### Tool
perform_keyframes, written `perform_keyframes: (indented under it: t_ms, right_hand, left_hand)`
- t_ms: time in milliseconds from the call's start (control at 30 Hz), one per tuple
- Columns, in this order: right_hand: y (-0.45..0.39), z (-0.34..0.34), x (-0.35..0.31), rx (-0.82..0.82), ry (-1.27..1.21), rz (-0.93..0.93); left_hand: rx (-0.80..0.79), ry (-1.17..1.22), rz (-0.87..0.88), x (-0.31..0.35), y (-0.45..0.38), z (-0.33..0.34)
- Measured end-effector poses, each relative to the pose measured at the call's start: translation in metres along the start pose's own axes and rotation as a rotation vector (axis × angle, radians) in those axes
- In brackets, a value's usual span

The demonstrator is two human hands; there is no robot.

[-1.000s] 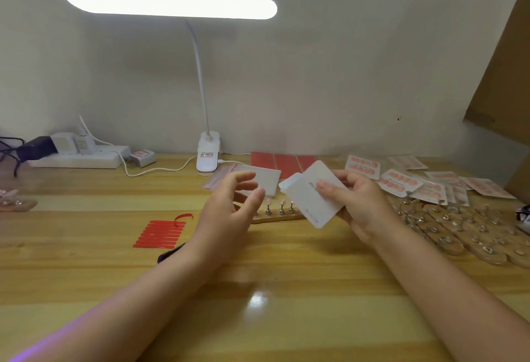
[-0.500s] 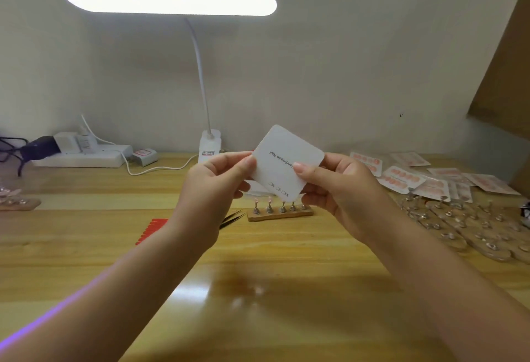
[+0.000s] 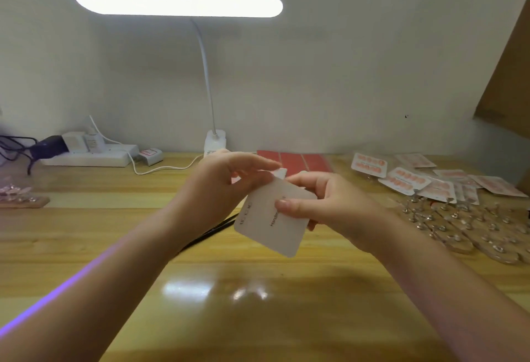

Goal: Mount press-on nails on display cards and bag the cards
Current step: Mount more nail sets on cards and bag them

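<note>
Head view, only cam avail. Right hand (image 3: 324,206) holds a white display card (image 3: 272,221) above the wooden table (image 3: 258,304), thumb pressed on the card's face and fingers curled behind. Left hand (image 3: 226,186) is at the card's top edge, fingers pinched narrow at a small white tab or second card corner (image 3: 281,173); cannot tell which, or whether it is properly gripped.

Risks, as judged:
- Card is held tilted by one edge region only. If the left hand pulls hard, it could bend or slip from the thumb and drop onto the dark tweezers (image 3: 212,232) lying just below.
- If two cards are stuck together, both may go fwd as one, so a mis-mount later.
- Thumb on the printed face could smudge it.
- Metal nail stands (image 3: 473,229) sit close by the right forearm; a wide elbow move could knock them over.

Card condition: white, rounded corners, small printed text running sideways, partly covered by the thumb. No nails mounted on it as far as visible; surface flat, no creases seen.

Finished cards w/ pink nails (image 3: 370,164) lie at far right, well apart. Red adhesive sheet (image 3: 304,159) lies behind the hands. Desk lamp (image 3: 177,6) is lit above.
</note>
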State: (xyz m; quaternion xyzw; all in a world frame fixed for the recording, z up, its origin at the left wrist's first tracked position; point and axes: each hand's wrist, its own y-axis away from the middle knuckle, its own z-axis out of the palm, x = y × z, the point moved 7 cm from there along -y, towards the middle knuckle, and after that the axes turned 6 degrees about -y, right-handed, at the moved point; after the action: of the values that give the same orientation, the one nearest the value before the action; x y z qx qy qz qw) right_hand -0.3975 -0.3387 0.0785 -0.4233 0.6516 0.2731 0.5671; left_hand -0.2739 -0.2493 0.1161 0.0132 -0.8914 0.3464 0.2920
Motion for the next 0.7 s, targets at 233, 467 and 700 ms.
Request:
perform_keyframes:
  t_ms: [233, 467, 700]
  right_hand:
    - [-0.004, -0.010, 0.033, 0.300, -0.013, 0.113]
    - [-0.004, -0.004, 0.050, 0.367, 0.382, 0.137]
    - [0.001, 0.010, 0.038, 0.336, 1.210, 0.088]
  left_hand:
    - [-0.140, -0.568, -0.520, -0.089, -0.005, -0.051]
    - [-0.727, -0.820, -1.031, -0.166, 0.048, -0.048]
    - [-0.753, -0.754, -1.108, -0.172, 0.059, -0.037]
